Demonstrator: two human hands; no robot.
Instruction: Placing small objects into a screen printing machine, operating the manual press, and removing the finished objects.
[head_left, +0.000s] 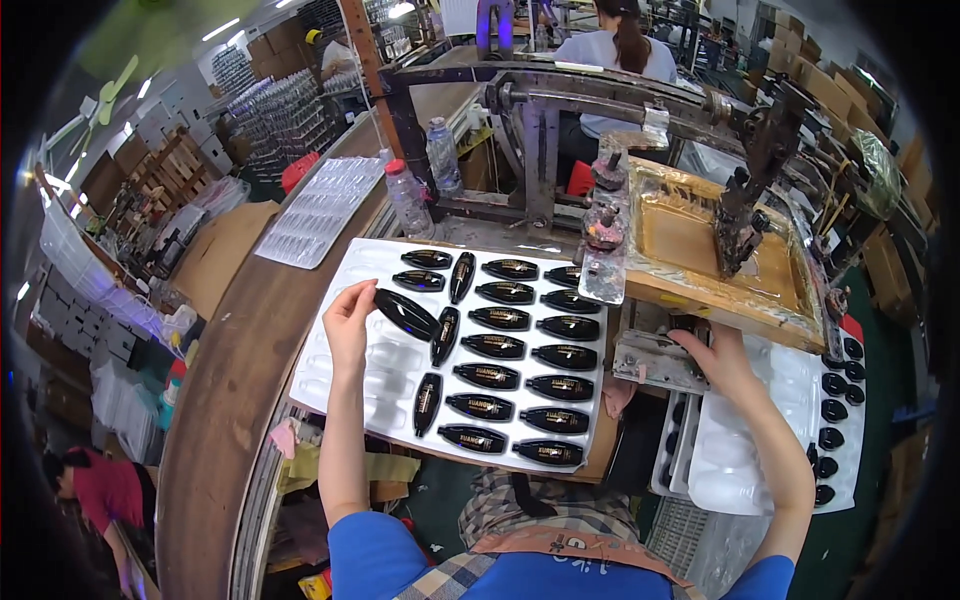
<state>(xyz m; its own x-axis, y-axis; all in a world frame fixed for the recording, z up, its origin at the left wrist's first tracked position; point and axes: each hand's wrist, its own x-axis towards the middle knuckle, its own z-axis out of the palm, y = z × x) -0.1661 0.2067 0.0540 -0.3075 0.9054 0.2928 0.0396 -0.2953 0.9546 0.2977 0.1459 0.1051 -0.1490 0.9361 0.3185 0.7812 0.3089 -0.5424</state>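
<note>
My left hand [350, 312] pinches one end of a glossy black tapered case [405, 314] above the white moulded tray [335, 375]. On that tray lie rows of similar black cases [496, 346] with gold print, most lying crosswise and several turned lengthwise. My right hand [712, 352] is at a paint-stained metal fixture [655, 360] under the wooden screen frame [725, 305]. Its thumb is bent over the fixture, and a dark thing shows beside the fingers. The frame partly hides those fingers, so what they grip is unclear.
A second white tray [735, 455] with black pieces stands at the right. Metal press bars [530, 150] cross ahead. A red-capped bottle [408, 200] and a clear plastic tray [322, 212] sit near the brown belt [215, 400]. Other people [622, 55] are farther off.
</note>
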